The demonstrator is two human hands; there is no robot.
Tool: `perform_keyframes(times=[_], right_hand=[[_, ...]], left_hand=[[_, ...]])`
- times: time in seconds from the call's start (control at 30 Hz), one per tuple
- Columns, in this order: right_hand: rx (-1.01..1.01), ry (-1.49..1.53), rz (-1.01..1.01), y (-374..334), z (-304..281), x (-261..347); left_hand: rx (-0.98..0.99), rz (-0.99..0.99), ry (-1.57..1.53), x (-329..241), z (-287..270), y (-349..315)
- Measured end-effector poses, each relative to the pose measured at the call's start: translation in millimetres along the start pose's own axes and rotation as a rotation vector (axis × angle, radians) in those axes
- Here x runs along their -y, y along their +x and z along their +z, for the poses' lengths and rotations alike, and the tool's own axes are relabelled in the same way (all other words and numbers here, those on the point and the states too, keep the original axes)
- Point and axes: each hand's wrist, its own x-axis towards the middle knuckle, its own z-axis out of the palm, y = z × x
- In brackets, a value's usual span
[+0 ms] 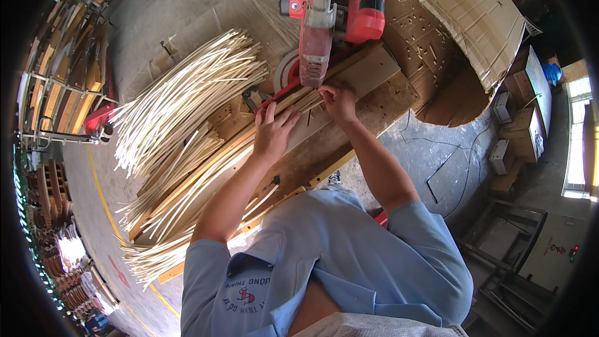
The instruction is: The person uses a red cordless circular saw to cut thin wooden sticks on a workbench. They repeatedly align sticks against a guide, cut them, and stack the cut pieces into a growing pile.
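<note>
A bundle of thin, pale rods (212, 175), like cane or rattan, runs up the long wooden trough of the bench to a red-and-black miter saw (318, 43). My left hand (272, 131) is closed over the rods just left of the saw's blade guard, fingers bent onto them. My right hand (340, 101) has its fingers pinched together at the rod ends, close to the guard's lower right side. The fingertips partly hide those ends. The saw head stands above and between both hands, and its blade is hidden by the guard.
A large heap of loose pale rods (193, 97) lies left of the saw. Bent cardboard (462, 19) curves behind and right of it, with offcuts scattered inside. A bench board (368, 78) extends right. Boxes (521, 131) stand far right, and a loaded rack (68, 87) far left.
</note>
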Motion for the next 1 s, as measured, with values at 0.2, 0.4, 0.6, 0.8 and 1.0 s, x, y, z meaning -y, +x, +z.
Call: perform_keyframes(times=[0.2, 0.4, 0.6, 0.8, 1.0], right_hand=[[-0.021, 0.029, 0.011, 0.1, 2.7, 0.8], [-0.046, -0.030, -0.051, 0.7, 1.9, 1.6], [-0.029, -0.041, -0.054, -0.3, 1.1, 2.4], [-0.018, 0.023, -0.029, 0.1, -0.8, -0.5], [0.035, 0.002, -0.083, 0.8, -3.8, -2.5]], left_hand=[[-0.017, -0.010, -0.015, -1.1, 1.2, 0.5], [0.015, -0.028, -0.005, -2.9, 0.3, 1.4], [0.033, -0.038, 0.007, -4.3, -1.1, 1.9], [0.031, -0.037, 0.008, -4.7, -1.7, 2.3], [0.005, -0.030, -0.007, -2.3, -0.3, 1.7]])
